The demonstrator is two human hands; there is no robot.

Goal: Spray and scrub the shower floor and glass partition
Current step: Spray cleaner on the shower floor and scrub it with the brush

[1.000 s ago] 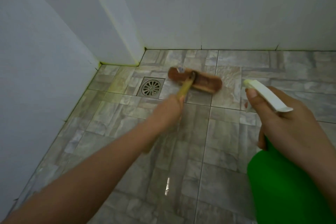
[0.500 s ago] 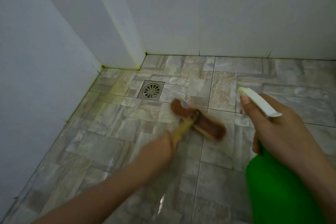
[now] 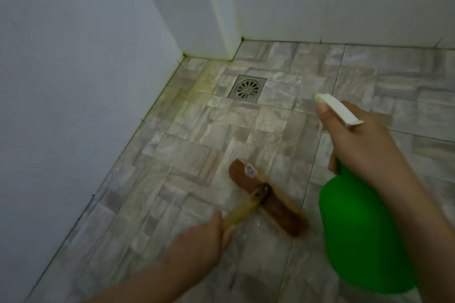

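Floor [image 3: 172, 179], brush [image 3: 268, 202] left hand [image 3: 197, 241], bottle [image 3: 357, 229] right hand [image 3: 357, 138]

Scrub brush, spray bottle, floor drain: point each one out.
scrub brush [image 3: 280, 211]: head view, on the brown brush head.
spray bottle [image 3: 357, 229]: head view, on the green body.
floor drain [image 3: 247, 88]: head view, on the round grate.

left hand [image 3: 197, 241], right hand [image 3: 364, 145]: curled grips
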